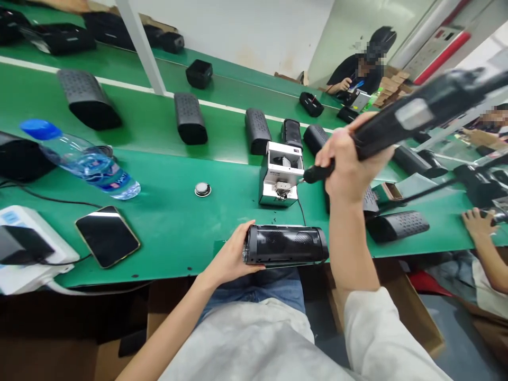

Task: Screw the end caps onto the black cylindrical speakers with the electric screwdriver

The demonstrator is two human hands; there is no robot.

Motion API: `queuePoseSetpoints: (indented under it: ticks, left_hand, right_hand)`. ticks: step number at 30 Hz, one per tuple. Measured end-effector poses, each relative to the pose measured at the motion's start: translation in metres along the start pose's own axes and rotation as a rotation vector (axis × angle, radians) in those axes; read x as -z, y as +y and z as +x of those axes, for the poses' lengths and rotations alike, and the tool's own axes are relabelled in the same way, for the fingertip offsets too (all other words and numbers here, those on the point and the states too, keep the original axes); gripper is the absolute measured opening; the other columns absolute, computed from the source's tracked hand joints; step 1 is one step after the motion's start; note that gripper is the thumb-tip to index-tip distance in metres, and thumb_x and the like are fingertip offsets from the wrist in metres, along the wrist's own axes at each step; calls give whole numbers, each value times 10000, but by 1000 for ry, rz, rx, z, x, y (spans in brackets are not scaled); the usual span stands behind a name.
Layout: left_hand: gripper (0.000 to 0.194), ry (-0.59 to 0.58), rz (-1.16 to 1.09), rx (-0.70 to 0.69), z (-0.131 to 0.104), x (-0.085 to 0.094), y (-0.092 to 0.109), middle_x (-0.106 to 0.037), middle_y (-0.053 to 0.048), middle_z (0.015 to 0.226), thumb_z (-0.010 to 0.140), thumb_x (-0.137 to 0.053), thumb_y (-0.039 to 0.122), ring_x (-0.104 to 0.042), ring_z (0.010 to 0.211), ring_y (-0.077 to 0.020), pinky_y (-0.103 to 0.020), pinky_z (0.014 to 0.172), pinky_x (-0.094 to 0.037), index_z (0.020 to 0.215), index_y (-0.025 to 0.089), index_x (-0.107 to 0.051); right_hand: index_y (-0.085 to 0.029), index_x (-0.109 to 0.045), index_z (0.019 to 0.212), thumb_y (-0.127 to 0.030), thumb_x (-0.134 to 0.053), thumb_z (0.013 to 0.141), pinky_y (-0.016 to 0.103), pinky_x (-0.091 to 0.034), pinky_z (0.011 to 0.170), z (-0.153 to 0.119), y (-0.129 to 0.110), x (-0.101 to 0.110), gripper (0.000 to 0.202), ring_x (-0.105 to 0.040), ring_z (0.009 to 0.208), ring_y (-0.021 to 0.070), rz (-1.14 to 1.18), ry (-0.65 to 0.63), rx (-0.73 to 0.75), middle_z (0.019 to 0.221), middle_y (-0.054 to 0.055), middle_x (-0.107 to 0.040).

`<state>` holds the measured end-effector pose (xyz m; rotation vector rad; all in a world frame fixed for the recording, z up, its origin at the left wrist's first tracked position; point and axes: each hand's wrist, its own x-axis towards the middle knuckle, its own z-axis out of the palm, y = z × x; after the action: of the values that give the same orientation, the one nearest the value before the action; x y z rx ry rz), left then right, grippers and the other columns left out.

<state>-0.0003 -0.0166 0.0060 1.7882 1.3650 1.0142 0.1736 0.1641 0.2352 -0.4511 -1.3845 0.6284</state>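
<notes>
My left hand point(234, 254) grips the left end of a black speaker body point(288, 245), which lies lengthwise at the front edge of the green table. Raised on the right, my right hand point(349, 164) is wrapped round a black electric screwdriver point(400, 119). The tool's tip points left, close to the small white-and-silver screw feeder point(281, 177); whether it touches cannot be told. Several dark specks, like screws, lie between the feeder and the speaker body.
A water bottle point(89, 164), phone point(107, 236), power strip point(34, 254) and round metal part point(202, 189) are on the left. Black speaker housings point(190, 119) line the green conveyor point(138, 114). One person point(357, 74) sits across; another person's hand point(478, 225) is at the right.
</notes>
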Motion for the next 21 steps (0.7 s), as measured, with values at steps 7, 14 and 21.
queuePoseSetpoints:
  ticks: [7,14,21]
  left_hand:
    - [1199,-1,12,2,1,0,1,-476,-191,1683,808,-990,329,-546,1568,-433,-611,1287,-500,1726,317,-218]
    - [1161,-3,23,4,2,0,1,-476,-204,1675,832,-975,351,-546,1564,-434,-609,1285,-495,1716,299,-224]
    - [1120,1,36,-5,2,2,0,-467,-191,1690,855,-954,405,-542,1570,-420,-587,1293,-491,1714,292,-245]
  right_hand:
    - [-280,-566,964,-240,-746,912,287,-427,444,2,51,-17,191,-503,415,121,-40,12,-69,647,-98,-524]
    - [-283,-531,971,-325,-768,928,278,-412,443,-1,57,-13,244,-434,408,90,-49,5,-83,687,-96,-523]
    - [-332,-576,941,-426,-809,891,332,-388,416,-5,-4,39,256,-401,428,135,-163,-15,-159,583,-91,-429]
